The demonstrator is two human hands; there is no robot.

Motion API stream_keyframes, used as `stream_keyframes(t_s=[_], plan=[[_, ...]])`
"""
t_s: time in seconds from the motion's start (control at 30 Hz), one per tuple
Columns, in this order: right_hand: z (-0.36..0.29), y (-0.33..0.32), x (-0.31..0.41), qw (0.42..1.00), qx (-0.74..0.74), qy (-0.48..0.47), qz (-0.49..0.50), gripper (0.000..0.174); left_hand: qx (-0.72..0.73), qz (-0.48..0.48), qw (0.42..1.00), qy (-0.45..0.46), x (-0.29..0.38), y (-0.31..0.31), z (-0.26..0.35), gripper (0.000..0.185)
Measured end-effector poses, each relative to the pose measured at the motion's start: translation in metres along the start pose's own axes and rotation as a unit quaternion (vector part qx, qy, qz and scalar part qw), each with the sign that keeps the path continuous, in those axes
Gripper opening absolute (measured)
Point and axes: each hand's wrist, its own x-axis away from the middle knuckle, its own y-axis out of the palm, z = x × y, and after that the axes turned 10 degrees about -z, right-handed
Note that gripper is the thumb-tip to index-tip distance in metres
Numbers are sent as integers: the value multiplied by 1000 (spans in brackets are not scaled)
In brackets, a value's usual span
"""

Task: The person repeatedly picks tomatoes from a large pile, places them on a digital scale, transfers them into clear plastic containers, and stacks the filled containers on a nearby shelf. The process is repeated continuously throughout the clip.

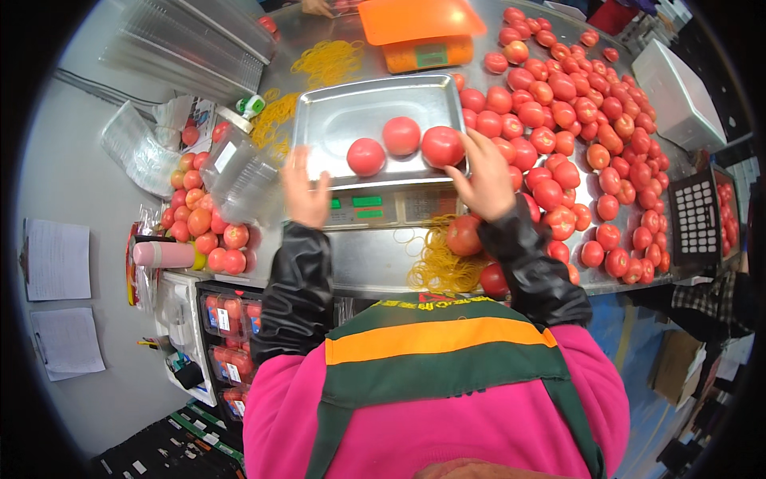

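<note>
A metal tray (335, 108) lies on a weighing scale (383, 209) with lit green displays. Three tomatoes sit in it: one at the left (366, 157), one in the middle (401, 136) and one at the right (443, 146). My right hand (486, 173) touches the right side of the right tomato, its thumb and fingers spread around that edge. At the tray's front left corner is my left hand (306, 188), slightly blurred, fingers apart and holding nothing. Yellow rubber bands (446, 257) lie in front of the scale, beside a large tomato (464, 235).
Many loose tomatoes (562, 87) cover the right of the metal table. An orange scale (428, 54) stands behind the tray. Clear plastic containers (239, 173), more tomatoes (198, 221) and a pink bottle (161, 254) are at the left. Another person's hand (317, 7) shows at the far edge.
</note>
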Motion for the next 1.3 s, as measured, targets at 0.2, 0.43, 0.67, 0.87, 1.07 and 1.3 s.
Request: stream_keyframes(t_s=[0.2, 0.43, 0.67, 0.87, 1.07, 1.3], plan=[[-20, 0, 98, 985, 3, -5, -172, 50, -159, -144, 939, -268, 49, -94, -154, 49], [-18, 20, 111, 984, 30, 32, -170, 53, 99, -316, 901, -279, 30, -119, -212, 37], [-19, 21, 113, 983, 30, 52, -175, 51, -357, -250, 899, -53, 20, -114, -182, 12], [-19, 22, 111, 985, 24, 40, -169, 51, -170, 37, 985, 2, 25, -132, -110, 23], [-17, 13, 102, 976, -13, 80, -203, 48, 77, -287, 938, 175, 128, -40, 34, 47], [2, -9, 27, 990, -93, 106, -18, 43, 184, -316, 915, 168, 88, -41, 63, 29]])
